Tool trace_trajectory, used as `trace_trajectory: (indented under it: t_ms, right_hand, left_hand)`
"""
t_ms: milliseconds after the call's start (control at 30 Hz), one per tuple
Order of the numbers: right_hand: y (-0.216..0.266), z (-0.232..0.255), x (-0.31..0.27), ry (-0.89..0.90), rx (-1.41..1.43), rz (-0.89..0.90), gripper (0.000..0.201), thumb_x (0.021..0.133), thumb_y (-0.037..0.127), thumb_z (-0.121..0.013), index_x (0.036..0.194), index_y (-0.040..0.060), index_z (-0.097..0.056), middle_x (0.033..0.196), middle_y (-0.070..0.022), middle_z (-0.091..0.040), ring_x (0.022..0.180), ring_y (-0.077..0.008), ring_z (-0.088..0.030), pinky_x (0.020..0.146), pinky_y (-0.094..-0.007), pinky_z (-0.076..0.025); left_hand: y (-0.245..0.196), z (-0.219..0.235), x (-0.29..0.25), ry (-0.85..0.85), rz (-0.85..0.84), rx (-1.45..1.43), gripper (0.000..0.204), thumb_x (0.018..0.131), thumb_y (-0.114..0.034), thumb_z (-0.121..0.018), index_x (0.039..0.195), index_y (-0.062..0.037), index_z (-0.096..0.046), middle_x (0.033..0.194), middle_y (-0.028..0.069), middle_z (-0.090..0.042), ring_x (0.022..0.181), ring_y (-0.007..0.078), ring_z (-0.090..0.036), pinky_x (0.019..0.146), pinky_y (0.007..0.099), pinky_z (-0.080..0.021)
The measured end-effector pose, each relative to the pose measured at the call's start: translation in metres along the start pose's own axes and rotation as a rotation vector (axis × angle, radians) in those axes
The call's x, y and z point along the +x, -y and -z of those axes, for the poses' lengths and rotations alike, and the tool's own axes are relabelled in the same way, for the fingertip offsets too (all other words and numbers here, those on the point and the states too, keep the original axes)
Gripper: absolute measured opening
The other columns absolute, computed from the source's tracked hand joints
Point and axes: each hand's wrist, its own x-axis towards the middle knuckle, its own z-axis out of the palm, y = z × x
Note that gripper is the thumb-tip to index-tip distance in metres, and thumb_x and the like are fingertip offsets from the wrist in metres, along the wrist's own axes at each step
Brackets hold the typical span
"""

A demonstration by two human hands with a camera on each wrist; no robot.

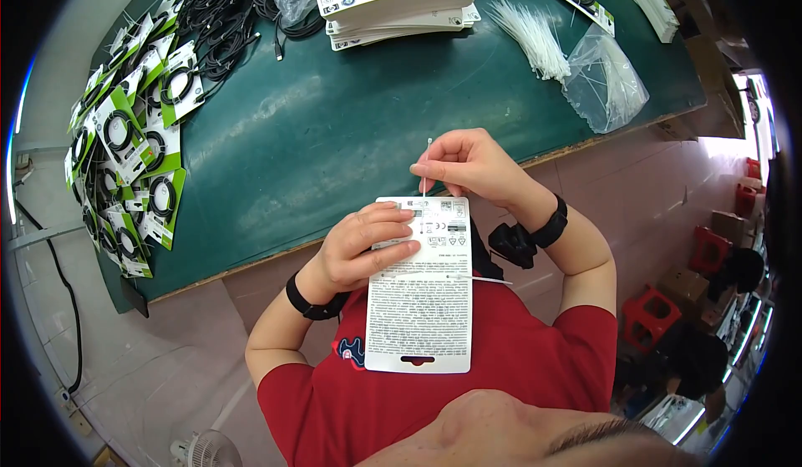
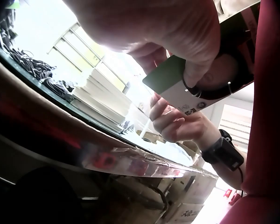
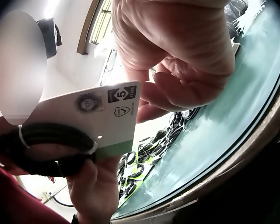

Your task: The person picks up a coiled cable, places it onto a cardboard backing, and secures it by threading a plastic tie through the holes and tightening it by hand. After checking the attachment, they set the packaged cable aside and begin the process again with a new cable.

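Note:
A white card (image 1: 418, 317) lies printed back up in front of the red shirt. On its other face is a black cable coil (image 3: 46, 140), with white ties round it. The left hand (image 1: 363, 246) grips the card at its left side, fingers over the printed back; in the right wrist view the left hand (image 3: 95, 191) touches the coil. At the card's far edge the right hand (image 1: 476, 166) pinches a thin white cable tie (image 1: 424, 185) between thumb and finger. Another white tie (image 1: 494, 280) sticks out past the card's right edge.
Carded cables (image 1: 125, 141) pile up at the green table's left. Loose black cables (image 1: 221, 16), a stack of cards (image 1: 393, 3), loose white ties (image 1: 530, 37) and a clear bag (image 1: 606, 83) lie along the back and right. The table edge (image 1: 242, 268) runs just beyond the body.

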Motion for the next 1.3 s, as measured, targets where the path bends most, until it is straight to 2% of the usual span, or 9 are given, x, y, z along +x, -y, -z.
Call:
trace_trajectory:
  t_ms: [267, 400, 533, 633, 733, 833, 967, 1100, 1300]
  right_hand:
    - [-0.004, 0.001, 0.002, 0.097, -0.058, -0.021, 0.014, 0.091, 0.016, -0.075, 0.09, 0.0025, -0.071, 0.077, -0.0031, -0.072, 0.058, -0.0012, -0.054, 0.05, -0.0177, -0.038]
    - [-0.01, 0.002, 0.006, 0.088, -0.055, -0.041, 0.015, 0.09, 0.017, -0.075, 0.09, 0.0025, -0.07, 0.077, -0.0021, -0.071, 0.059, -0.0021, -0.054, 0.051, -0.0185, -0.039]
    - [-0.022, 0.005, 0.011, 0.1, 0.012, -0.081, 0.015, 0.09, 0.017, -0.076, 0.093, 0.0032, -0.071, 0.076, -0.0007, -0.069, 0.06, -0.003, -0.054, 0.052, -0.0191, -0.04]
    - [-0.02, 0.007, 0.012, 0.1, 0.05, -0.115, 0.014, 0.09, 0.016, -0.075, 0.096, 0.0034, -0.071, 0.078, 0.0003, -0.068, 0.061, -0.0034, -0.054, 0.054, -0.0195, -0.041]
    - [-0.018, 0.008, 0.013, 0.09, 0.06, -0.153, 0.014, 0.091, 0.014, -0.074, 0.099, 0.0029, -0.072, 0.083, 0.0011, -0.068, 0.064, -0.0037, -0.055, 0.055, -0.02, -0.042]
    - [-0.009, 0.008, 0.014, -0.553, -0.513, 0.681, 0.014, 0.091, 0.01, -0.072, 0.103, 0.0028, -0.072, 0.089, 0.0008, -0.067, 0.069, -0.005, -0.056, 0.058, -0.0218, -0.045]
    - [0.026, -0.004, -0.015, -0.213, -0.721, 0.787, 0.015, 0.085, 0.006, -0.074, 0.1, 0.0025, -0.071, 0.09, -0.0033, -0.065, 0.072, -0.0132, -0.061, 0.061, -0.0276, -0.05]
    - [0.017, -0.024, -0.01, -0.268, -1.075, 1.066, 0.018, 0.078, 0.004, -0.078, 0.095, 0.0046, -0.071, 0.085, -0.0088, -0.062, 0.074, -0.0235, -0.063, 0.063, -0.0341, -0.052]
    - [0.009, -0.026, -0.004, -0.223, -1.053, 1.063, 0.018, 0.075, 0.002, -0.078, 0.09, 0.0038, -0.067, 0.085, -0.011, -0.061, 0.075, -0.0294, -0.062, 0.064, -0.0378, -0.052]
  left_hand:
    - [0.007, -0.001, 0.003, 0.044, -0.055, 0.041, 0.033, 0.081, -0.017, -0.076, 0.11, -0.0037, -0.069, 0.117, 0.0165, -0.07, 0.106, 0.0319, -0.069, 0.092, 0.044, -0.056]
    - [0.009, 0.0, 0.005, 0.013, 0.051, 0.005, 0.032, 0.076, -0.011, -0.077, 0.107, -0.0051, -0.072, 0.117, 0.0126, -0.072, 0.103, 0.0277, -0.07, 0.087, 0.0367, -0.057]
    - [0.014, 0.001, 0.004, -0.078, 0.19, -0.149, 0.028, 0.08, -0.007, -0.077, 0.107, -0.0025, -0.071, 0.115, 0.0145, -0.072, 0.101, 0.0294, -0.071, 0.085, 0.0349, -0.056]
    - [0.002, 0.003, 0.0, -0.131, 0.582, -0.222, 0.029, 0.088, -0.005, -0.074, 0.115, 0.0017, -0.066, 0.116, 0.015, -0.071, 0.102, 0.0247, -0.07, 0.086, 0.0324, -0.055]
    - [-0.001, 0.001, 0.003, -0.251, 0.753, -0.48, 0.032, 0.092, -0.006, -0.071, 0.121, 0.0038, -0.062, 0.117, 0.0138, -0.07, 0.103, 0.0206, -0.068, 0.087, 0.031, -0.055]
    - [0.0, 0.005, 0.007, -0.315, 0.853, -0.633, 0.035, 0.094, -0.007, -0.07, 0.125, 0.0048, -0.058, 0.118, 0.0123, -0.068, 0.104, 0.0171, -0.066, 0.088, 0.0298, -0.054]
    - [0.0, 0.007, 0.015, -0.314, 0.888, -0.665, 0.037, 0.095, -0.007, -0.069, 0.128, 0.0051, -0.055, 0.118, 0.0107, -0.067, 0.104, 0.0142, -0.065, 0.088, 0.0289, -0.054]
    - [0.001, 0.006, 0.019, -0.259, 0.884, -0.569, 0.035, 0.096, -0.007, -0.068, 0.126, 0.0053, -0.056, 0.116, 0.0108, -0.068, 0.101, 0.014, -0.065, 0.086, 0.0289, -0.055]
    - [0.002, 0.004, 0.02, -0.225, 0.877, -0.432, 0.033, 0.095, -0.008, -0.069, 0.123, 0.0059, -0.057, 0.111, 0.0106, -0.069, 0.097, 0.013, -0.066, 0.084, 0.029, -0.056]
